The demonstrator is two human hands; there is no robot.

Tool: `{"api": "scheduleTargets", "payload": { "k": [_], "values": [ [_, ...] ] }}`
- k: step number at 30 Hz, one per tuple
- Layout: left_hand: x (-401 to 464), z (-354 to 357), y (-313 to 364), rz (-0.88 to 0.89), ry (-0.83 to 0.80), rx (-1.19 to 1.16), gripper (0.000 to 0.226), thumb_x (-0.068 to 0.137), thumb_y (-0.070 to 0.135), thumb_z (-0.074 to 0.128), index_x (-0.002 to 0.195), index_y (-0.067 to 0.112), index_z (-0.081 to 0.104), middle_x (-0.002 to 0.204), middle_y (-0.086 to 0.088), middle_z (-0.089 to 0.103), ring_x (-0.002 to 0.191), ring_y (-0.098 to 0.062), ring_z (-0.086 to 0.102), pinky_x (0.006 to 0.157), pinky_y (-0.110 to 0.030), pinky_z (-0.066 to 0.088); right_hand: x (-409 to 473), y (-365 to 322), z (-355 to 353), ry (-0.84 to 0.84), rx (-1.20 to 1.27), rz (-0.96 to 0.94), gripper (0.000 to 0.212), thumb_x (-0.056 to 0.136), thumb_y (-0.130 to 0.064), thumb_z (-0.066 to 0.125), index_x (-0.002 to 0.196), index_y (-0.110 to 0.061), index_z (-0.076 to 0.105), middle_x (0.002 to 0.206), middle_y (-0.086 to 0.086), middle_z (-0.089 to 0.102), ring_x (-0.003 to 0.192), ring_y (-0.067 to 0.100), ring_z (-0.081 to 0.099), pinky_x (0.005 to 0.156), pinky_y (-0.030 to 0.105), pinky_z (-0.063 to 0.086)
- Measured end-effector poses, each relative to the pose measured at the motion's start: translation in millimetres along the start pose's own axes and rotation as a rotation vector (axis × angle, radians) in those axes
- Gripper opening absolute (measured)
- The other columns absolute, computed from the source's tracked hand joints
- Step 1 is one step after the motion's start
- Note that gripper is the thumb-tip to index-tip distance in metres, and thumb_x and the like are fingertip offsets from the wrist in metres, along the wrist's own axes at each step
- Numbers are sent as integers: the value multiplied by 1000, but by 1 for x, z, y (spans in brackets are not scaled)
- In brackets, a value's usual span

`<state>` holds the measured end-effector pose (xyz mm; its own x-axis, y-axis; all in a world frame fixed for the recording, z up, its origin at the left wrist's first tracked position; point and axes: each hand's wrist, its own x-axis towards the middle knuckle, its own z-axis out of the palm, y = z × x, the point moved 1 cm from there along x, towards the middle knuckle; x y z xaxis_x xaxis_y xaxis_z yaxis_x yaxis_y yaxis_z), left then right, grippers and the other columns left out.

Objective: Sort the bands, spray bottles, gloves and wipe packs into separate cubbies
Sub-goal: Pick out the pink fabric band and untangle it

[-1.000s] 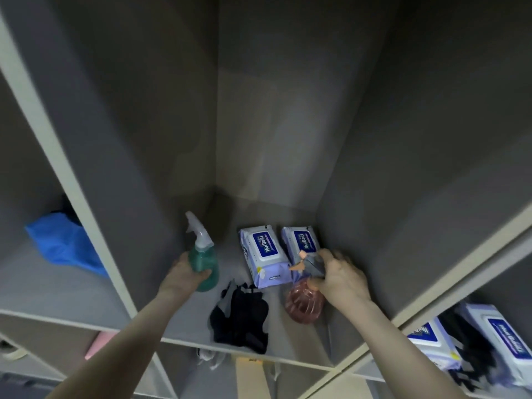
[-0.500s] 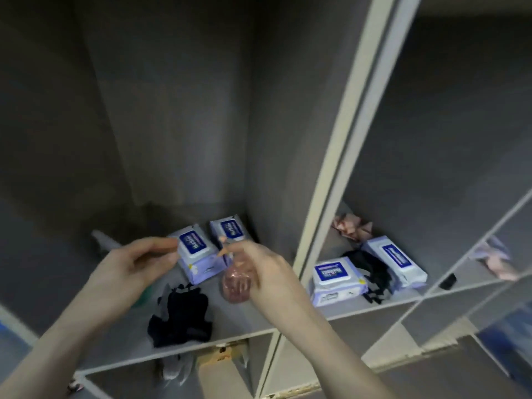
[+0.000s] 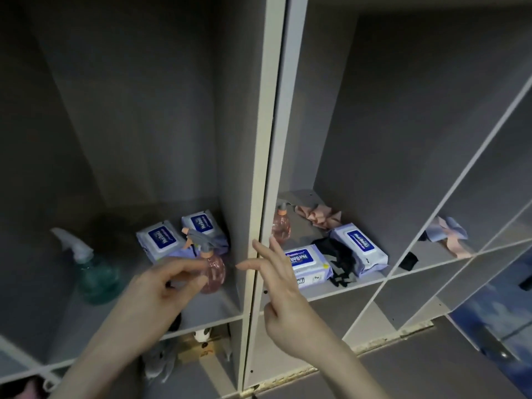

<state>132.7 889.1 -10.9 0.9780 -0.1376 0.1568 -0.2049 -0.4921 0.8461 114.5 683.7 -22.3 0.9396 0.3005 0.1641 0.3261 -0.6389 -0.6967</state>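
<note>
A pink spray bottle (image 3: 212, 272) stands upright in the left cubby. My left hand (image 3: 169, 283) has thumb and index finger on its left side. My right hand (image 3: 277, 273) hovers open in front of the cream divider (image 3: 264, 168), off the bottle. Further left stands a green spray bottle (image 3: 95, 273). Two wipe packs (image 3: 159, 240) (image 3: 203, 223) lie behind. The right cubby holds a second pink spray bottle (image 3: 280, 227), pink bands (image 3: 318, 216), black gloves (image 3: 336, 257) and two wipe packs (image 3: 308, 266) (image 3: 359, 244). My left arm hides most of the left cubby's front.
A further cubby to the right holds pale blue and pink cloth (image 3: 447, 233) and a small black item (image 3: 408, 260). The cubby below the left one holds a grey cloth (image 3: 158, 361) and a tan box (image 3: 201, 349). Floor shows at bottom right.
The view swung right to show the right cubby. My right hand let go of the pink spray bottle and opened. My left hand left the green bottle and came onto the pink one.
</note>
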Motion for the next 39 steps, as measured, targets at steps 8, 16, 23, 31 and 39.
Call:
{"api": "scheduleTargets", "payload": {
  "k": [8,16,23,31,39],
  "values": [
    [16,90,40,-33,11,16,18,85,26,67,100,36,69,102,17,67,93,8,61,87,-23,50,-37,68,-60,-12,-67,122,27,89,-57,47,99,-34,58,95,-21,66,93,-2,58,85,27,49],
    [30,202,79,-64,88,-11,21,84,20,69,90,40,65,106,14,65,92,8,61,86,-27,52,-92,163,-160,-43,-153,238,21,88,-37,33,93,-52,46,95,-21,68,92,4,62,85,26,48],
    [40,259,109,-117,131,-5,18,87,21,66,99,34,67,109,10,62,96,1,61,83,-21,46,-124,206,-214,-12,-159,177,52,92,-17,48,109,-65,36,114,-31,57,110,-13,50,95,16,42],
    [57,286,116,-151,78,38,31,86,27,66,117,23,65,116,6,62,100,-2,61,82,-20,45,-109,225,-226,31,-138,164,41,93,-20,49,129,-39,45,119,-19,60,110,-3,54,94,27,46],
    [95,284,106,-221,49,-11,42,85,29,69,124,35,56,103,3,67,68,-7,66,71,-20,49,-41,225,-214,-39,-101,174,42,92,-22,50,132,-35,45,124,-10,60,113,6,55,95,30,47]
  ]
}}
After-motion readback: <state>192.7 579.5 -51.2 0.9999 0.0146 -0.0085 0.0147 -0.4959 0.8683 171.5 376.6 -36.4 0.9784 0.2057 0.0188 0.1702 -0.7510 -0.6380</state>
